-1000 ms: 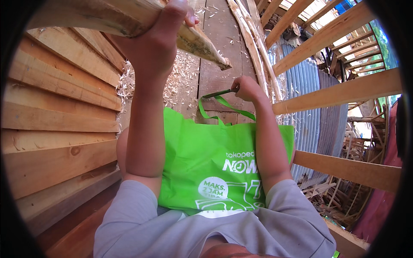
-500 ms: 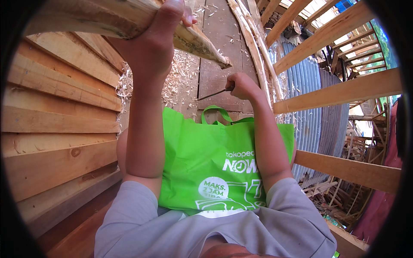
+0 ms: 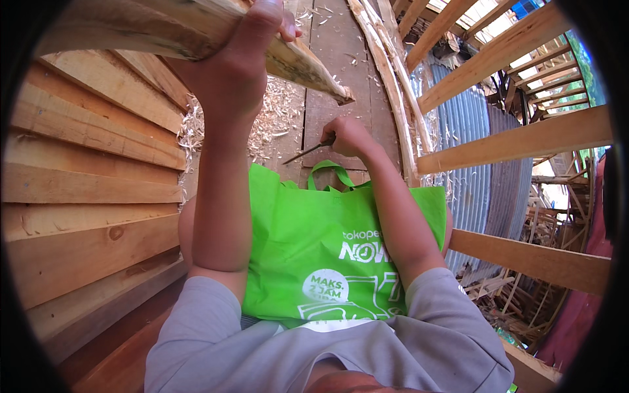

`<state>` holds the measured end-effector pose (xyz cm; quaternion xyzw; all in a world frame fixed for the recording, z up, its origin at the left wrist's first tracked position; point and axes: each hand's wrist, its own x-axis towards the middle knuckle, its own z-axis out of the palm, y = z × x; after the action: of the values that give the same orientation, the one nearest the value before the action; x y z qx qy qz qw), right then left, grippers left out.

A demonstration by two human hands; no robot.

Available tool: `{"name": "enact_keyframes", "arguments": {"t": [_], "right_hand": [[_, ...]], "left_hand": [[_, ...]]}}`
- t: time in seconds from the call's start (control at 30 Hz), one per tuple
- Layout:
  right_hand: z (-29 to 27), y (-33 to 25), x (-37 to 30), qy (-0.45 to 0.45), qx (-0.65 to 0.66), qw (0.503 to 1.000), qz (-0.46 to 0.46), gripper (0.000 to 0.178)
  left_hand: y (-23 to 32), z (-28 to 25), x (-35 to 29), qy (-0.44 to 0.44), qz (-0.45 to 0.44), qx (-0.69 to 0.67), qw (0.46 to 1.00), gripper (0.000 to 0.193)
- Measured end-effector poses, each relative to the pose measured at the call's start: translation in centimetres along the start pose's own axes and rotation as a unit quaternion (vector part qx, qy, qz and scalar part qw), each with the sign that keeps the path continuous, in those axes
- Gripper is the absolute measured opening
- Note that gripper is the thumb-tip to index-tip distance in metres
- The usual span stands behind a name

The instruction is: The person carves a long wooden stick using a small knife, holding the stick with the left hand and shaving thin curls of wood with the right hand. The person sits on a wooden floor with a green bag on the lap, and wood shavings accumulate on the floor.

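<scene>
My left hand [image 3: 237, 62] is closed round a long, pale carved piece of wood [image 3: 141, 29], held up across the top left. The wood narrows to a blunt end on the right. Lower down and to its right, my right hand [image 3: 350, 136] is closed on a knife [image 3: 303, 154], its thin dark blade pointing left and slightly toward me. The handle is mostly hidden in my fist. Blade and wood are apart. A green bag with a loop handle [image 3: 308, 242] lies spread over my lap, just nearer than the knife.
Stacked planks [image 3: 98, 187] form a wall at my left. Wood shavings [image 3: 278, 114] litter the floorboards [image 3: 327, 46]. Long pale strips of wood [image 3: 390, 72] lie at the right, beside a slatted wooden railing [image 3: 511, 139] with corrugated metal sheets [image 3: 465, 144] beyond it.
My right hand has moved left and a little nearer to me with the knife. My left hand and the carved wood have stayed almost still.
</scene>
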<state>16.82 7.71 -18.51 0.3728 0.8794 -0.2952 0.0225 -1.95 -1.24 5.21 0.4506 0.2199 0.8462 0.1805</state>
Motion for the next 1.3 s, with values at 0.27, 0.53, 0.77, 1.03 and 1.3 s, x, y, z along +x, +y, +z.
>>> {"name": "enact_keyframes", "arguments": {"t": [0.27, 0.53, 0.77, 1.03, 1.3], "right_hand": [[-0.8, -1.3, -0.9, 0.087, -0.054, 0.993, 0.058, 0.024], [-0.7, -0.5, -1.4, 0.085, -0.1, 0.984, 0.12, 0.022], [-0.8, 1.0, -1.3, -0.031, 0.002, 0.999, 0.043, 0.025], [0.0, 1.4, 0.1, 0.011, 0.037, 0.999, 0.036, 0.027], [0.9, 1.3, 0.0, 0.002, 0.033, 0.998, 0.061, 0.023]], "left_hand": [[0.1, -0.2, -0.1, -0.021, -0.003, -0.013, 1.0, 0.027], [0.4, -0.3, -0.2, -0.01, -0.045, -0.01, 0.999, 0.026], [1.9, -0.7, 0.2, 0.015, -0.024, 0.034, 0.999, 0.026], [2.7, -0.8, 0.8, 0.058, -0.022, 0.049, 0.997, 0.026], [2.7, -0.5, 0.8, 0.057, -0.019, 0.04, 0.997, 0.025]]}}
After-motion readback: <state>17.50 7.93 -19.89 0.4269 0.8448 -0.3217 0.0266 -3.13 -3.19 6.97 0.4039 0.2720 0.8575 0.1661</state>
